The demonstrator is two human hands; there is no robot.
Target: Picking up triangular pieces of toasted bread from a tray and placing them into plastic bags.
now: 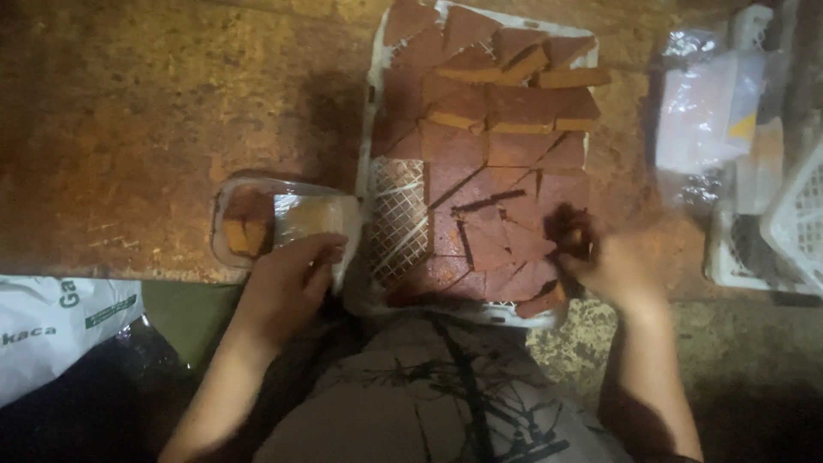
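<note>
A white plastic tray [399, 227] with a lattice floor holds several reddish-brown cake pieces [489, 146], cut into squares and triangles. My right hand [604, 261] is at the tray's near right corner, fingers closed on one dark cake piece [567, 230]. My left hand [287, 279] holds the near edge of a clear plastic container [283, 214] left of the tray. A cake piece [244, 231] lies inside the container.
The tray rests on a worn brown table [129, 129]. Clear plastic bags and packaging [711, 111] lie at the right, beside white lattice baskets [789, 223]. A white printed bag [51, 326] lies low at the left, below the table edge.
</note>
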